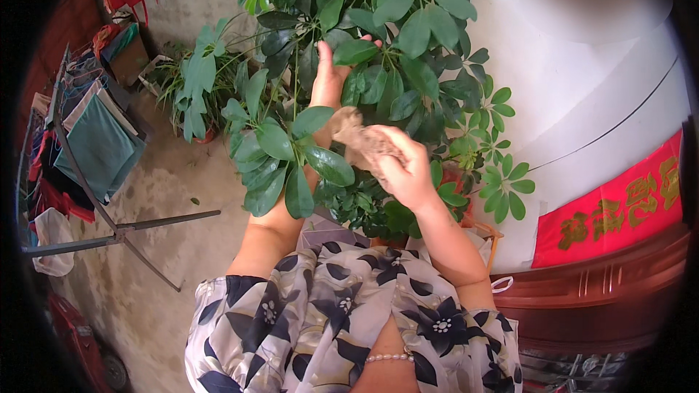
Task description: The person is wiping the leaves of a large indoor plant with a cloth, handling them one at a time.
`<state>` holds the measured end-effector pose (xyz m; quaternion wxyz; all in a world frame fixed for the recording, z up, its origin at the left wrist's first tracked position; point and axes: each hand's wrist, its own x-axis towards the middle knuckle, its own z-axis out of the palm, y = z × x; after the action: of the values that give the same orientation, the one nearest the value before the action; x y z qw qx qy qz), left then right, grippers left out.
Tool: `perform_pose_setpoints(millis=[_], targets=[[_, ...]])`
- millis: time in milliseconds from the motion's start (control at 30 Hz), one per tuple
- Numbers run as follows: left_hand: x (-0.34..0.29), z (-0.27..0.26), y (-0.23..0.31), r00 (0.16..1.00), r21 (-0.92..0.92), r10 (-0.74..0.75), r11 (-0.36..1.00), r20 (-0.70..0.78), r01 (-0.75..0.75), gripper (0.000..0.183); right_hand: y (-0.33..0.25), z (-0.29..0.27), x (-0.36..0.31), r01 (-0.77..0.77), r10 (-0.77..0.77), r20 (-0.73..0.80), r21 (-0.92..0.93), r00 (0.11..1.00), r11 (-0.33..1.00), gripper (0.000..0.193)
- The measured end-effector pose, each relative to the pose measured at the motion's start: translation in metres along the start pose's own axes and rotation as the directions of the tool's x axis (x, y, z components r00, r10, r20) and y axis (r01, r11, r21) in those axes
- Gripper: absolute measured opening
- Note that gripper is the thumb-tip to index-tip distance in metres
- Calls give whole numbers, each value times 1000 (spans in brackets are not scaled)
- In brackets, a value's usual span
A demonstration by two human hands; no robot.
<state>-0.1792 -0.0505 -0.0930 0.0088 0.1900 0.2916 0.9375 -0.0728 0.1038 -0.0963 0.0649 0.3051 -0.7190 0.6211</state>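
Note:
A tall potted umbrella plant with glossy dark green leaves stands right in front of me. My left hand reaches up among its stems, thumb and fingertips stretched apart behind a broad leaf. Leaves cover part of that palm and forearm. In front of the foliage, my right hand is closed round a crumpled, dirty beige-brown rag. The rag's free end sticks out to the left, close beside a lower cluster of large leaves.
On the left, a metal drying rack carries clothes and a teal cloth. Behind it grows a smaller potted plant. A red banner hangs on the white wall at right, above dark red furniture.

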Motion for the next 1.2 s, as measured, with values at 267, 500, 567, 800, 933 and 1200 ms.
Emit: perform_pose_setpoints(millis=[267,500,567,800,933,1200], targets=[[24,15,43,984,40,140,988,113,-146,68,-50,-42,24,75,78,-305,458,949,886,38],[52,11,39,870,-359,4,912,493,199,97,-54,-37,67,244,-115,-436,253,892,936,35],[48,18,31,838,-386,-64,867,541,315,93,-35,-37,81,264,-223,-453,28,863,964,34],[21,24,12,979,-16,-37,999,200,41,92,3,-17,114,305,-650,157,-945,743,120,49],[2,20,7,948,-116,-118,981,297,158,96,-2,-16,135,215,-571,-29,-909,821,356,39],[5,11,5,966,-70,19,998,256,-1,96,21,-54,138,274,-457,-428,-423,780,864,36]])
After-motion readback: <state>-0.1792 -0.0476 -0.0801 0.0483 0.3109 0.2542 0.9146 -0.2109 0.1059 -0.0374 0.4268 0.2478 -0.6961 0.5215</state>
